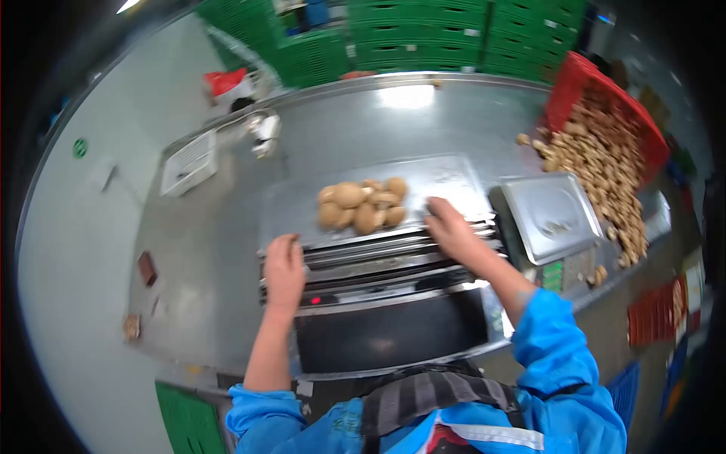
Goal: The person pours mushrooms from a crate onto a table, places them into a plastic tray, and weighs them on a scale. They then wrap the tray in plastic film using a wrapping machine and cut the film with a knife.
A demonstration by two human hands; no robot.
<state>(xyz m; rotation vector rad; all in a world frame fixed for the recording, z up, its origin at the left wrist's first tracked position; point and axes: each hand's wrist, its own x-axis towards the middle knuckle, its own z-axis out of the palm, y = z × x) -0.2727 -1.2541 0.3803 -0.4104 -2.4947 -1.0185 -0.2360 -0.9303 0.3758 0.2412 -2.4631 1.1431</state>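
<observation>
So there's a clump of brown mushrooms (363, 206) sitting on the flat, shiny top (454, 172) of a layered metal stack (370, 253), bunched up a bit left of its middle. The hands are apart, one on each side of the stack. The left hand (284, 268) is at the front left corner, fingers bent, and the right hand (452, 225) is over the front right part, reaching in toward the mushrooms but not touching them. Can't really tell if either one is gripping anything (the picture's pretty soft there).

On the near side of the stack there's a small red light (315, 300), then a wide black panel (393, 333). Just right of the stack is a shallow metal tray (552, 216) with a few bits or marks in it. Past that, a red crate (566, 87) lies tipped, with a big heap of mushrooms (605, 163) spilling out of it onto the metal desk (204, 265). Over on the left of the desk is a white basket (189, 163), and green crates (416, 34) are stacked behind the far edge.
</observation>
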